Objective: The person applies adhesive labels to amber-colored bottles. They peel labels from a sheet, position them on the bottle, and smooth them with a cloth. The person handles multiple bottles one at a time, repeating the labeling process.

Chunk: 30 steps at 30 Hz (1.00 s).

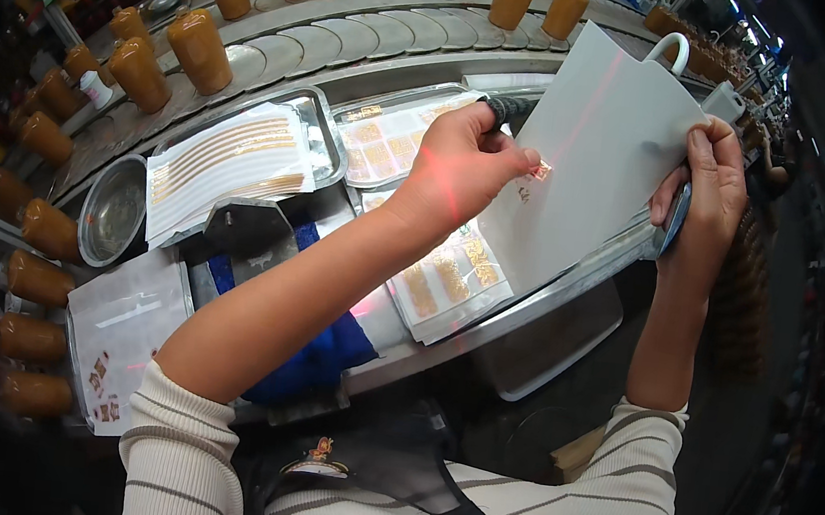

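A large white sheet [595, 146] is raised and tilted in front of me. My right hand [708, 173] pinches its right edge between thumb and fingers, and a flat blue-grey blade-like tool [676, 220] sits against the same palm. My left hand [468, 163] is closed at the sheet's left side, its thumb tip at a small shiny gold decal [540, 170]. Whether that decal is free of the sheet, I cannot tell. A black ribbed thing [511, 109] shows beside the left fingers, partly hidden behind the sheet. Below lie sheets of gold decals [449, 273].
Metal trays [330, 133] hold decal sheets, one with long gold strips [231, 163]. A round metal bowl [114, 211] stands left, above a sheet with small decals [128, 328]. Blue cloth [322, 354] lies under my left forearm. Brown bottle-shaped pieces [200, 51] line the curved conveyor [355, 40].
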Available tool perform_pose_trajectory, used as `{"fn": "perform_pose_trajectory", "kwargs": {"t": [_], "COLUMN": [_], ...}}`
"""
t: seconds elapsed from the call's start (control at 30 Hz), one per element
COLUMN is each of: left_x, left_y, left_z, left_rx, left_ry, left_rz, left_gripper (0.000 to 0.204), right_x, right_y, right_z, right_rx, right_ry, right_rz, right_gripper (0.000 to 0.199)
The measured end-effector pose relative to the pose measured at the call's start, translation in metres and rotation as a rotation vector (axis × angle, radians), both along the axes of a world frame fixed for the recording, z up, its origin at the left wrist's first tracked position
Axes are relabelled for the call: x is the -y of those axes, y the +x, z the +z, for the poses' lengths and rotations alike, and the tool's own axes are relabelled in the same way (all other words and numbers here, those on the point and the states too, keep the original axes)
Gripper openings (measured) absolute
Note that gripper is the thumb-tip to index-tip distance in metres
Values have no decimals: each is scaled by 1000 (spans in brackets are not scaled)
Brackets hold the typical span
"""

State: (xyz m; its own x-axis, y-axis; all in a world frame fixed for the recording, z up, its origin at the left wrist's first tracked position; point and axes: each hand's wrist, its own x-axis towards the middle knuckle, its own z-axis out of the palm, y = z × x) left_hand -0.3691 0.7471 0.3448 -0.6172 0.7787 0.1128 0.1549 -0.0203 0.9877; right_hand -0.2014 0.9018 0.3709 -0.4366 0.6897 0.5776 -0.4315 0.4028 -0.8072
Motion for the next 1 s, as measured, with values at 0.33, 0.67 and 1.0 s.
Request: {"fn": "perform_pose_trajectory", "kwargs": {"t": [0.33,0.67,1.0], "left_x": [2,-96,-98], "left_y": [-72,49,89], "left_z": [-16,-56,-48], "left_rx": [25,98,-54], "left_ry": [-289,-274,-495], "left_rz": [-224,-473,-343], "left_gripper": [43,53,45], "right_x": [-42,-52,-57], "right_y": [99,116,118], "right_z": [-40,-41,-54], "right_rx": [91,173,187], "right_ry": [-117,-64,-146], "right_rz": [-220,-262,-275], "right_gripper": [15,17,19]}}
